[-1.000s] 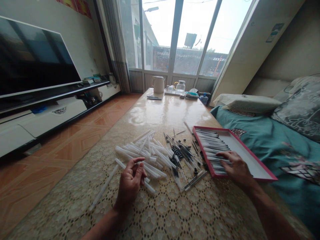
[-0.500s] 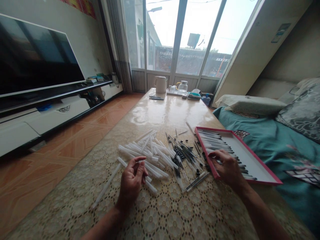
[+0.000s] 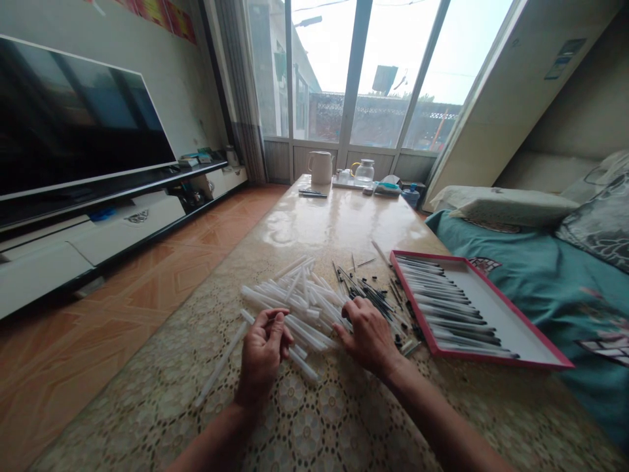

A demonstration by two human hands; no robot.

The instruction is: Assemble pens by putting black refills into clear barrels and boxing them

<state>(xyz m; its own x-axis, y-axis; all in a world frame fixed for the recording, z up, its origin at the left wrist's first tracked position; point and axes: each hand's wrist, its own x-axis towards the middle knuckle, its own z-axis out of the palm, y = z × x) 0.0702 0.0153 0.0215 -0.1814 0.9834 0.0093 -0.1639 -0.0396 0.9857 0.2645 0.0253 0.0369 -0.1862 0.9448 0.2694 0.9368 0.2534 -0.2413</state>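
Observation:
My left hand rests at the near edge of a heap of translucent white pen barrels. Its fingers are curled in with the thumb against them, and whatever they may hold is hidden. Over the border between the barrels and a pile of dark pen refills is my right hand. Its thumb stands apart from the bent fingers, and I see nothing held. Small black pen parts lie close beside that hand. To the right, a shallow red-rimmed box holds a row of pens.
One loose barrel lies left of the heap. At the table's far end stand a white jug, a glass pitcher on a tray and a blue pack. A sofa with a teal cover borders the right side.
My right hand has moved left from the box's near side to the refills and barrels, leaving the row of pens uncovered. My left hand stays in place. The view has shifted slightly.

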